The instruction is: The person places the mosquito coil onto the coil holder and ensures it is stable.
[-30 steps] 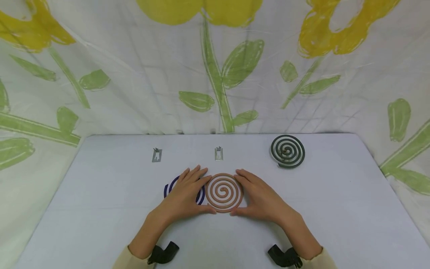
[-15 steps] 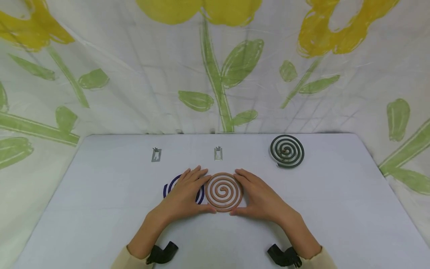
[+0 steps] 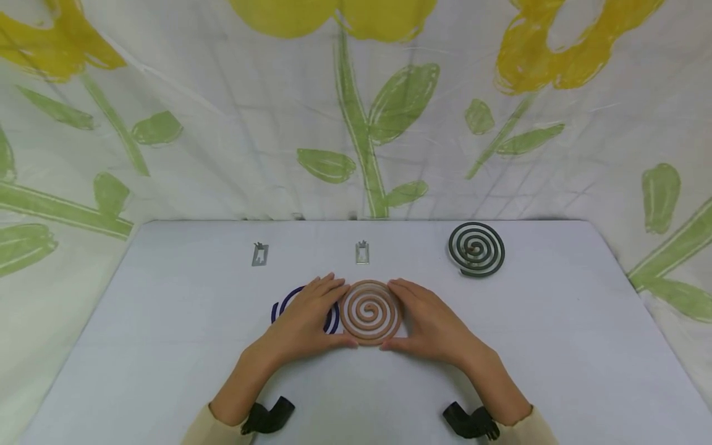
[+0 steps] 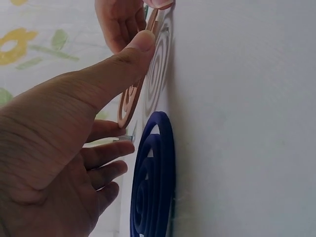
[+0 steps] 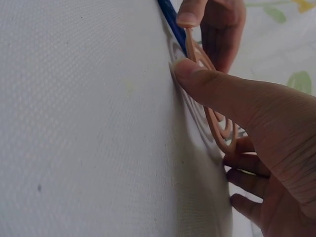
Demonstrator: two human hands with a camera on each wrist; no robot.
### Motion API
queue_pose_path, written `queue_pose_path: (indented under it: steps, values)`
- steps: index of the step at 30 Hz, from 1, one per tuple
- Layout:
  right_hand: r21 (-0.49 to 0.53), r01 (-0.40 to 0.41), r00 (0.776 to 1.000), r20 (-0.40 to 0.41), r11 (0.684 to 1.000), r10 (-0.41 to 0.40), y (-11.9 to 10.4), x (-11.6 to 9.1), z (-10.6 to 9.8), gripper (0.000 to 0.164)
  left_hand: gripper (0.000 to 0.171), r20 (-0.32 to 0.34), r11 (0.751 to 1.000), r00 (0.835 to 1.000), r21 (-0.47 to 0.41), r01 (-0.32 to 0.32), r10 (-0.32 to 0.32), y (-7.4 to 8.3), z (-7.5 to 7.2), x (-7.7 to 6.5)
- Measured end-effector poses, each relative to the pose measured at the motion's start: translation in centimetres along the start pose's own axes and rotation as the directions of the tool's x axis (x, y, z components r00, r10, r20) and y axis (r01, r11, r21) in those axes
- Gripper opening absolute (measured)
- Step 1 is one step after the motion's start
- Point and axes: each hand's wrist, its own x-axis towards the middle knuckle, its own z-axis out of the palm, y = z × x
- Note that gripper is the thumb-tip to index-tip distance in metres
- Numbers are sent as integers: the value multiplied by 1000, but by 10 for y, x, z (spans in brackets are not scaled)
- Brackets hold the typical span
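Both hands hold a light brown mosquito coil [image 3: 369,308] by its rim, one at each side. The left hand [image 3: 306,314] pinches it between thumb and fingertips; the right hand [image 3: 432,322] does the same opposite. In the left wrist view, the brown coil [image 4: 123,114] is raised a little off the white tabletop, its spiral shadow beside it. Partly hidden under the left hand, a dark blue mosquito coil [image 3: 335,318] lies on the table. The right wrist view shows the right thumb [image 5: 217,89] at the near rim.
A dark green mosquito coil [image 3: 456,253] lies at the back right of the white table [image 3: 556,346]. Toward the back are two small metal coil stands, one left [image 3: 255,262] and one central stand [image 3: 359,262]. A flowered cloth [image 3: 250,123] hangs behind.
The brown coil has risen slightly off the table between both hands, which moved up a little with it. The blue coil, green coil and metal stands stay put.
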Motion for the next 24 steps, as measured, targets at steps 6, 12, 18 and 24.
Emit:
queue_pose_path:
  steps: [6,12,18,24]
  values:
    - [32,-2,1000,2,999,2,0,2,1,103,99,20,998,999,-51,39,-38,0,-1,0]
    - [27,5,1000,-21,1000,-5,0,2,1,104,100,2,999,1000,-34,23,-23,0,-2,1]
    - [31,7,999,-52,999,-5,-1,3,1,105,101,0,998,999,-51,36,-36,2,-4,0]
    - [49,-10,998,-57,999,13,0,4,1,107,95,-34,997,999,-65,33,-35,2,-4,-1]
